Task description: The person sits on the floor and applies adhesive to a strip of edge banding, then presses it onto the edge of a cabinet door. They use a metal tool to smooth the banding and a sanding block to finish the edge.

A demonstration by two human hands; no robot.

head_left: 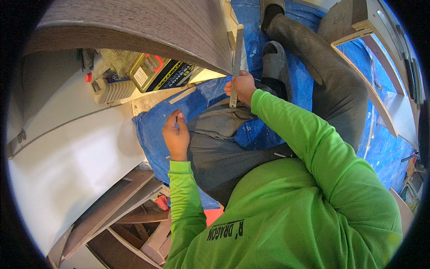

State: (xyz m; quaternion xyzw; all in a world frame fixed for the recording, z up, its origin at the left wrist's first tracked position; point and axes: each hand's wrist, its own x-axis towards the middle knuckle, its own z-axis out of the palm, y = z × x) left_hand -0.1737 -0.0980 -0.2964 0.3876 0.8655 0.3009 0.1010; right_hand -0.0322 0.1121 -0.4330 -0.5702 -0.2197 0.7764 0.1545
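My right hand [244,86] is closed round the lower part of a long, flat metal file [238,49]. The file stands lengthwise along the end edge of a dark wood-grain panel [148,24], close to the panel's corner. Its lighter lower end sticks out below my fist, over my trouser leg. My left hand [176,134] is raised above the blue sheet [154,105] beside my thigh, fingers loosely bent and the thumb apart, with nothing visible in it. A thin pale strip [182,95] lies on the sheet beyond that hand.
Under the panel are a dark rectangular adhesive tin [168,74] and a ribbed beige container [114,91]. A white board [76,157] fills the left side. Wooden offcuts [121,210] are piled at lower left. An open wooden frame [365,76] stands at right, beyond my legs.
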